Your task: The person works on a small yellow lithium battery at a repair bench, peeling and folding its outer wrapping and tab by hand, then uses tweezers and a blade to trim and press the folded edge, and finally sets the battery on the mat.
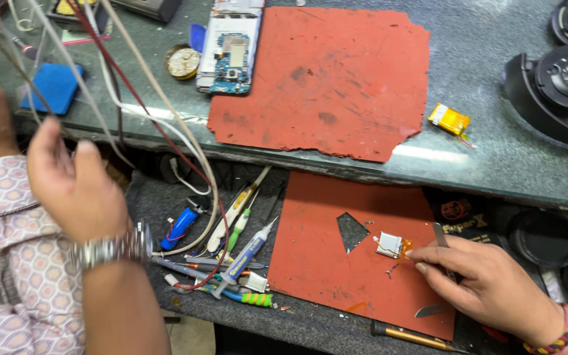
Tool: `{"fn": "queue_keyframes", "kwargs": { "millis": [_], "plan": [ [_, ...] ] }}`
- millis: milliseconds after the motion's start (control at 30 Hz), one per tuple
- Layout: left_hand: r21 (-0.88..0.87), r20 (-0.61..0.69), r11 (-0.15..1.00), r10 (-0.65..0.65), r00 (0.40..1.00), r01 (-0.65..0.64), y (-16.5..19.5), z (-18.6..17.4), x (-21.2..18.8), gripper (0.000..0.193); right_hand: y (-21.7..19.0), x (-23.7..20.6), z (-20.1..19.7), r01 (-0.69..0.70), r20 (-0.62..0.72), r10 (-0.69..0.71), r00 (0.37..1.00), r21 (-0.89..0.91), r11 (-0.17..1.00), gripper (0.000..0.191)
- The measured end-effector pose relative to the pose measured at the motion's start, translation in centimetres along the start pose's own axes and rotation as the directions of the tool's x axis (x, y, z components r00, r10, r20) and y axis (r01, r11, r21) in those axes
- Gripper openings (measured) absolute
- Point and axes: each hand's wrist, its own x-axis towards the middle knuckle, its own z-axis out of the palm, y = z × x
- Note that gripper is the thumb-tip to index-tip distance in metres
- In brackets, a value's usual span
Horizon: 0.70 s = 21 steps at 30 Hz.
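resting on the lower red mat [336, 263], the right hand [481, 279] pins a pair of tweezers [443, 238] between thumb and fingers, and its index fingertip reaches to the edge of a small silver battery cell [389, 244] lying on that mat. the cell sits just right of a dark triangular hole cut in the mat, with thin wires and a strip of orange tape at its side. a bracelet of red and yellow beads circles the right wrist.

the left hand [77, 190] is raised over the left edge of the desk [488, 151], fingers spread and loose, grasping nothing; a bundle of white and dark red cables [146, 112] hangs just beside it, and i cannot tell whether the fingers touch them. a metal watch [110, 250] sits on that wrist, above a patterned sleeve.

between the two hands, in a lower tray, lies a heap of tools: a blue cylinder cell [180, 227], syringes [248, 253] with white and blue bodies, and a green-handled tool. a screwdriver [409, 336] with an amber handle lies at the mat's bottom edge.

on the upper desk a larger red mat [323, 79] lies flat, with an opened phone [230, 46] showing its circuit board at the mat's left edge, a round tin beside the phone, a blue pad [52, 87] farther left, a small yellow battery [449, 119] to the mat's right, and black headphones [560, 85] at the far right.
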Motion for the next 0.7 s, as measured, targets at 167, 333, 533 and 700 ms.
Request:
{"fn": "queue_keyframes", "kwargs": {
  "millis": [167, 333, 533, 700],
  "plan": [
    [0.112, -0.148, 0.987, 0.132, 0.98, -0.116, -2.3, 3.0, 7.0, 0.039, 1.9, -0.7, 0.4, -0.091, 0.024, 0.092, 0.995, -0.035, 0.995, 0.022],
    [0.041, -0.351, 0.991, 0.137, 0.927, -0.131, -1.6, 3.6, 10.6, 0.039, 3.6, -1.3, 0.3, 0.038, 0.007, -0.038, 0.999, 0.055, 0.998, 0.027],
    [0.106, -0.313, 0.994, 0.04, 0.949, -0.007, -0.6, 4.2, 13.0, 0.031, 6.2, -1.9, 0.8, 0.026, 0.049, -0.024, 0.999, -0.037, 0.999, 0.027],
    [0.514, -0.336, 0.851, 0.318, 0.887, -0.111, 0.3, 4.3, 14.7, 0.025, 8.4, -2.5, 1.4, -0.029, 0.073, 0.029, 0.997, -0.004, 1.0, 0.029]
  ]
}}
